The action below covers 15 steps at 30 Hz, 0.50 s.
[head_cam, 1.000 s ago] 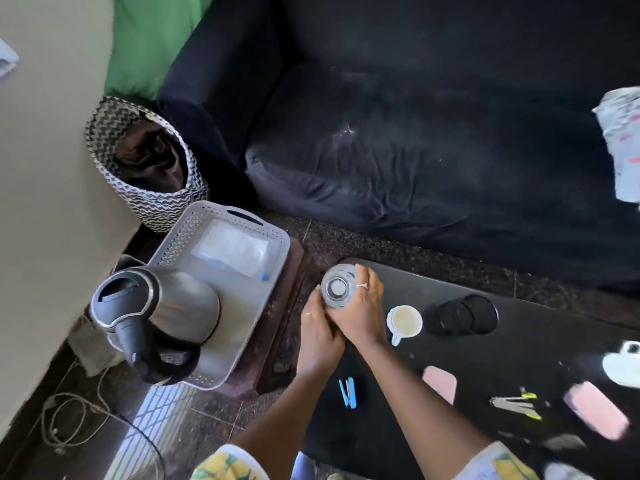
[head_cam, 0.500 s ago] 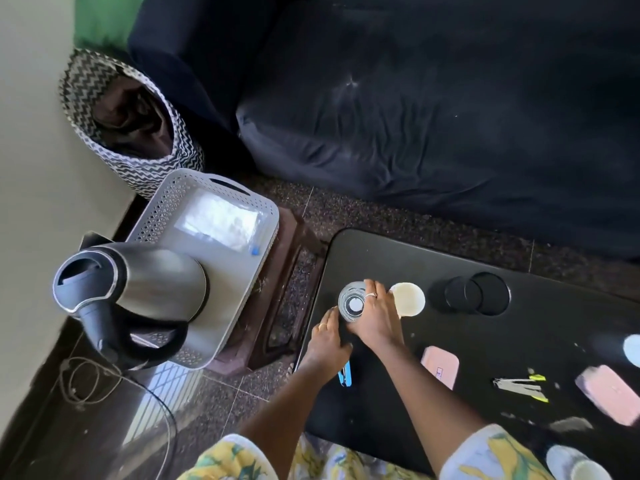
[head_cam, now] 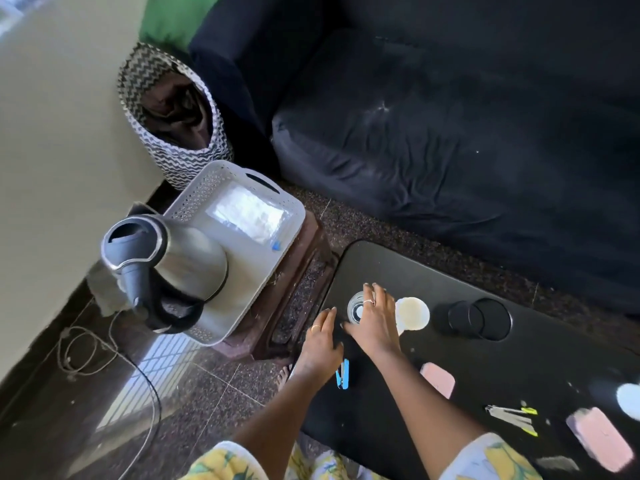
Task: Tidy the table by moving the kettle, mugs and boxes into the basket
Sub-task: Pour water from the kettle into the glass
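Right hand (head_cam: 372,323): fingers spread loosely, resting over a small glass (head_cam: 356,306), not gripping it
Left hand (head_cam: 322,341): lying wide at its 8 o'clock
Kettle (head_cam: 173,265): sitting in the white basket (head_cam: 239,188)
Mug (head_cam: 412,313): standing at the glass's 3 o'clock

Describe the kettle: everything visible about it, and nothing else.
The kettle has a brushed, steel-looking body with a grey plastic-looking lid and a dark handle that curves down its near side. Its lid looks shut. It stands upright on a black base at the near end of the white perforated basket, with a clear flat packet lying beyond it in the same basket. Neither hand touches it. Whether the cord on the floor belongs to it cannot be told.
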Motion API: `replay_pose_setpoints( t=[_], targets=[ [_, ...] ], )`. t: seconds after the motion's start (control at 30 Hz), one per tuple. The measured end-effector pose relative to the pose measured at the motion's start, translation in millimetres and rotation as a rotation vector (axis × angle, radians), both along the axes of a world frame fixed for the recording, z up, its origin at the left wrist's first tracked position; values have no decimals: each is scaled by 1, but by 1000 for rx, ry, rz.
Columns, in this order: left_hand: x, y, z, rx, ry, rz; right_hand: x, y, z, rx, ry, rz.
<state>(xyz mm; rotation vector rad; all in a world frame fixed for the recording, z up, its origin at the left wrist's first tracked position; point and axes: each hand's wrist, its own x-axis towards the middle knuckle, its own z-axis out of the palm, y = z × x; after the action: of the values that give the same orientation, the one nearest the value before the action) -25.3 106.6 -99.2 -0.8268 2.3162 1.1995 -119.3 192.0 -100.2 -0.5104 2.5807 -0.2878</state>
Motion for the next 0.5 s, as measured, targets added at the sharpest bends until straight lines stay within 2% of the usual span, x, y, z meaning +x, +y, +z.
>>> replay_pose_setpoints(
  t=[0.17, 0.4, 0.5],
  targets=[
    [28, -22, 20, -45, 74, 236, 26, -48, 26, -180, -76, 108],
    [88, -66, 39, -132, 222, 718, 72, -128, 64, -390, -248, 327],
    [111, -87, 42, -143, 183, 858, 89, -161, 82, -458, -343, 321]
  ],
)
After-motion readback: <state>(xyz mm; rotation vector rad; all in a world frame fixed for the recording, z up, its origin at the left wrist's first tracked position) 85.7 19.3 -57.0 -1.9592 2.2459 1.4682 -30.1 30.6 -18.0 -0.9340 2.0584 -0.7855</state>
